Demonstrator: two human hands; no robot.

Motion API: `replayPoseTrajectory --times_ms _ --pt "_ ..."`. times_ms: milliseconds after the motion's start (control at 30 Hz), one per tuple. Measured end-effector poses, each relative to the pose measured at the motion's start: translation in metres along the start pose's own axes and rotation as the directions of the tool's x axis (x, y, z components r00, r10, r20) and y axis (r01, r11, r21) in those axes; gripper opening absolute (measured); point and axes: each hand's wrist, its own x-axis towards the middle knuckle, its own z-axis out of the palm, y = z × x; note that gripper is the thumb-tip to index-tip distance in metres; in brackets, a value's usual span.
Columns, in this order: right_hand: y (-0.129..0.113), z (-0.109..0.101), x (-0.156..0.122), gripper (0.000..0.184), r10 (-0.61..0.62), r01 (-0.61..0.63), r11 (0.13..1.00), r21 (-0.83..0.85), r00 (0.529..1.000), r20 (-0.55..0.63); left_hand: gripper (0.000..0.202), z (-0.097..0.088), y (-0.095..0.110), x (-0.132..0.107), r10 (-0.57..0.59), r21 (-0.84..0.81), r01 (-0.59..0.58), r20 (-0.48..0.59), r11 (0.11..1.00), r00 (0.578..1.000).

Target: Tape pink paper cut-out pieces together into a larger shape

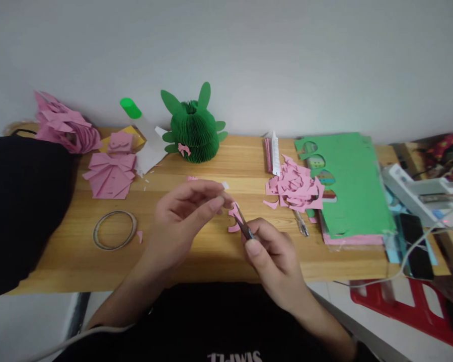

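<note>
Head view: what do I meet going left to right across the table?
Black cloth item → thin ring → left hand → scissors → pile of pink scraps → green sheets → dark phone.

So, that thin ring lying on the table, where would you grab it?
I'd pinch the near rim of the thin ring from above, thumb outside and fingertips in its open middle. It lies flat on the wooden table, so the hollow should give fingers room. The left hand looks nearer.
</note>
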Motion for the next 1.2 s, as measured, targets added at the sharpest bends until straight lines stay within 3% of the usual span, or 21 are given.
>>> replayPoseTrajectory --times_ms 100,267,533,767,867,1067,1200 --pt "-0.007 -0.007 0.0 0.022 -0.051 0.059 0.98 -0.19 0.998 0.048 0.013 -0.003 0.007 -0.002 0.031 0.08 -0.036 0.064 0.996 0.997" --pt "-0.012 -0.012 0.0 0.019 -0.086 0.112 0.931 -0.348 0.992 0.089 0.016 -0.003 0.019 -0.001 0.022 0.164 -0.037 0.091 0.986 0.996" --pt "-0.016 -0.017 -0.003 0.021 -0.083 0.135 0.889 -0.438 0.987 0.137 0.02 -0.003 0.032 0.008 -0.122 0.286 0.061 0.201 0.956 0.972" --pt "-0.015 -0.023 -0.005 0.03 -0.081 0.154 0.847 -0.508 0.983 0.162 0.017 -0.011 0.021 0.014 -0.195 0.257 0.118 0.301 0.959 0.933" --pt "-0.007 -0.026 -0.005 0.041 -0.071 0.178 0.776 -0.605 0.978 0.197 0.019 -0.018 0.013 0.013 -0.208 0.309 0.114 0.293 0.944 0.933" --pt "0.02 -0.032 -0.001 0.056 -0.086 0.252 0.564 -0.786 0.965 0.248 0.027 -0.031 -0.003 0.011 -0.113 0.514 -0.011 0.209 0.857 0.971" --pt "0.024 -0.037 0.0 0.058 -0.115 0.31 0.485 -0.818 0.949 0.293 0.029 -0.03 -0.009 0.009 -0.144 0.533 -0.046 0.31 0.845 0.94"
